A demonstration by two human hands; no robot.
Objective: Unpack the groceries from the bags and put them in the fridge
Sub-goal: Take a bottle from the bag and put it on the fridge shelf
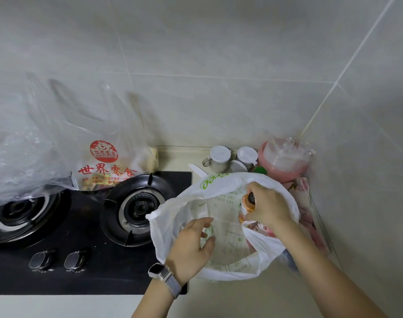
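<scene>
Groceries mid-unpacking at the desk's [168,305] right end, beside a black gas hob [88,228]. Right hand [268,206] reaching into a white bag [221,228], fingers closed around the neck of an orange-labelled bottle [246,206], upright and partly inside the bag, apparently about to be lifted out. Left hand [191,245] at the bag's near rim, fingers loosely spread and seemingly holding nothing, probably keeping the mouth open so the bottle comes clear. Watch [165,277] on the left wrist. More packets dimly visible under the right wrist, contents unclear.

Second, clear bag [104,161] with red print slumped across the hob's far edge, still full of snacks, likely next in turn; another crumpled clear bag [17,157] at the far left over a burner. Two white-lidded jars [232,158] and a stack of pink bowls [285,160] wrapped in film at the desk's far right corner, well clear of the work. Pale cream top, grey tiled walls meeting in the corner. Fridge out of sight; nothing yet on its way there.
</scene>
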